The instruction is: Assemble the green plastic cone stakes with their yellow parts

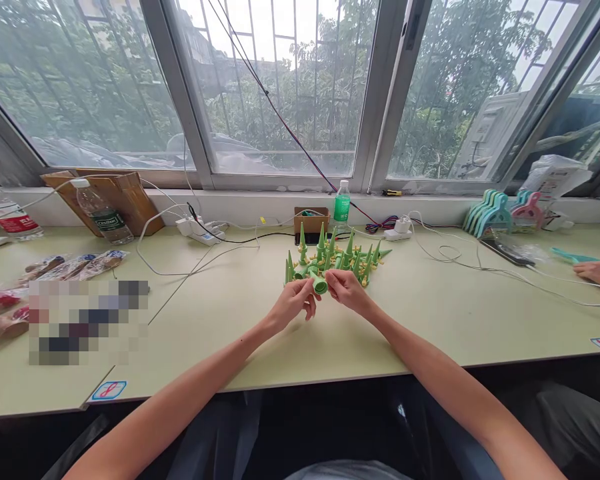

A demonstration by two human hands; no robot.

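Observation:
Between my hands is a green plant watering spike (321,285), its round open end tilted toward me. My left hand (294,300) grips it from the left with thumb and fingers, the lower fingers curled beneath. On the other side my right hand (347,289) is closed in a pinch at the spike's edge; its fingertips partly hide what they press on. Just behind stands a cluster of similar green watering spikes (349,248) with small yellow fittings, many points up and some lying over.
A small cardboard box (311,223) and a green-labelled bottle (342,205) stand behind the spikes. Cables and power strips (200,230) run along the sill. Wrapped packets (75,267) lie left. Right are clothes hangers (487,212), a phone (505,252) and another person's hand (597,272).

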